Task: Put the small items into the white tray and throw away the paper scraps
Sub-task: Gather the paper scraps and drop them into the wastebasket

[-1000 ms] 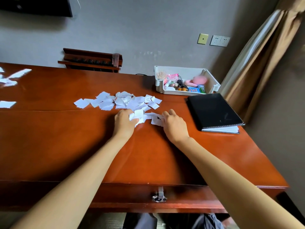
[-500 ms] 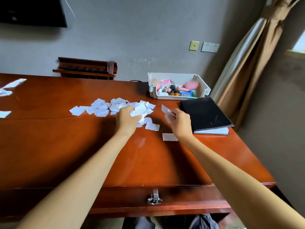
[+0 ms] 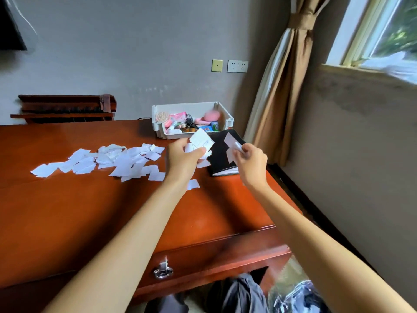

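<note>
- Head view: clutching a bunch of paper scraps point(image 3: 200, 141) in the left hand point(image 3: 182, 159), fingers curled round them, raised above the desk point(image 3: 67, 211).
- Pinching more white pieces point(image 3: 230, 143) in the right hand point(image 3: 251, 163), thumb against curled fingers, up over the black notebook point(image 3: 220, 161).
- Both hands near each other but apart, in front of the white tray point(image 3: 227, 123).
- Spread flat on the desk, left of the left hand: wide scatter of scraps point(image 3: 117, 159).
- One lone scrap point(image 3: 193, 184) lying just beside the left wrist.
- Back by the wall, just behind the notebook: white tray loaded with small items point(image 3: 178, 119), among them a hairbrush, pink things and a blue packet.
- Bottom right, below the desk edge: shiny plastic bag point(image 3: 297, 292), blurred.
</note>
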Demonstrator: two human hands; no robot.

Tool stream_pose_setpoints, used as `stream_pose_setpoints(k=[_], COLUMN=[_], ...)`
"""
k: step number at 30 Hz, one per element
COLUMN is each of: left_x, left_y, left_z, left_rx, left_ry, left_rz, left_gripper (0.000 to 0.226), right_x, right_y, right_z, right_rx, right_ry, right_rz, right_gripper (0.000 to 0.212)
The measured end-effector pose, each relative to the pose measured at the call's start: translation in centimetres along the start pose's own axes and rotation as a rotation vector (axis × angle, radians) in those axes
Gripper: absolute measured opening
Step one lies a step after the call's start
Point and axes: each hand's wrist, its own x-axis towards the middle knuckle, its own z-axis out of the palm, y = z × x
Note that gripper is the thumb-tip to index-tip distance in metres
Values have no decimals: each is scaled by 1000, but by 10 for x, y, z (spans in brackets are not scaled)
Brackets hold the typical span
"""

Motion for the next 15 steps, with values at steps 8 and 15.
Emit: stream_pose_setpoints(k=[8,15], left_x=[-60,-134], left_y=[11,-19], left_z=[145,267], left_rx=[-79,-90], left_ry=[-302,-604], left_rz=[15,-86], left_gripper=[15,22], right_x=[-10,-54], right_y=[95,211], right_z=[-119,-203], right_rx=[-50,-180], right_ry=[261,377], right_rz=[150,360], right_gripper=[46,43])
